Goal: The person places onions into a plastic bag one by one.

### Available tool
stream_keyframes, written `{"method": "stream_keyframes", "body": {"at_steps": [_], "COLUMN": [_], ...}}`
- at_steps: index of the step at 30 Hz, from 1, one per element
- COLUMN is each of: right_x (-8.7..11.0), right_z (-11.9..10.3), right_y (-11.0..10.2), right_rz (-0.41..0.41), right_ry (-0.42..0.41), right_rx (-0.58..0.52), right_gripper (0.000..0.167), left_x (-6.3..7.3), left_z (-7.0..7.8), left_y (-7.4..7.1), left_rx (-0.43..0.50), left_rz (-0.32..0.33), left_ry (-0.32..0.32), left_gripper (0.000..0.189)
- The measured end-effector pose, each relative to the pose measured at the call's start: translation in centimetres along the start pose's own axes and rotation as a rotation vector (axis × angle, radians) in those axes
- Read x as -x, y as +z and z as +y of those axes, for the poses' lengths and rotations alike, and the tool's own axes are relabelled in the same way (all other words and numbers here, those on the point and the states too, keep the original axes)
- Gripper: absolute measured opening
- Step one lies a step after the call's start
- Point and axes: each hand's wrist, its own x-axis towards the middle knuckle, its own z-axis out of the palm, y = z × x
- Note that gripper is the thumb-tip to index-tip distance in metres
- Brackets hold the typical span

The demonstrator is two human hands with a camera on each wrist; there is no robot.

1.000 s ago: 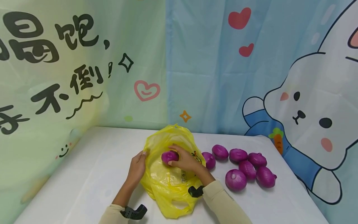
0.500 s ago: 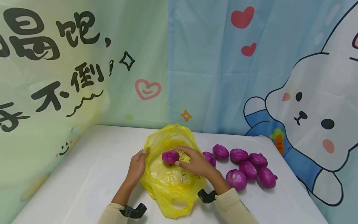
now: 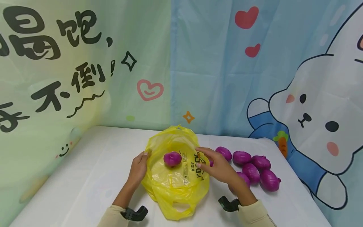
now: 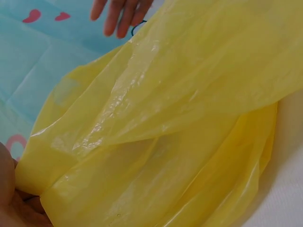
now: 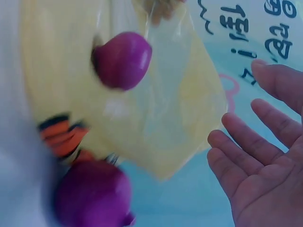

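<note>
A glossy purple, rounded onion (image 3: 172, 159) lies inside a thin, translucent yellow plastic bag (image 3: 170, 186), clear of both hands. The left hand (image 3: 139, 168) pinches the left edge of the bag, thumb on the near side. The right hand (image 3: 217, 167) is positioned at the right edge of the bag, its fingers and thumb apart and holding nothing; whether the fingertips touch the plastic cannot be told. The left-hand pinch is the only grip visible on the bag: if it slackens, the limp plastic may fold inward and narrow the mouth. If the bag tips toward the person, the round onion may roll out. Several more purple, rounded onions (image 3: 250, 172) rest to the right on the white table (image 3: 93, 176), some partly hidden by the right hand. Because they are round and unsupported, a knock from that hand may set one rolling. A printed cloth backdrop (image 3: 198, 63) hangs behind the table.
</note>
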Motion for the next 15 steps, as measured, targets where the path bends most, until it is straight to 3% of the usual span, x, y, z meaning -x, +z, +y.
{"method": "stream_keyframes", "body": {"at_steps": [8,15], "right_x": [1.8,4.9], "right_z": [2.2,4.3], "right_y": [-1.2,-2.9], "right_rz": [0.091,0.136], "right_ry": [0.080,0.109], "right_rx": [-0.030,-0.008], "right_gripper": [0.064,0.064], "left_x": [-0.3,-0.1], "left_z": [0.4,0.0], "left_y": [-0.4,-0.1], "left_rx": [-0.005,0.003], "left_rz": [0.000,-0.016], "left_ry": [0.022,0.003], "left_gripper": [0.046,0.048]}}
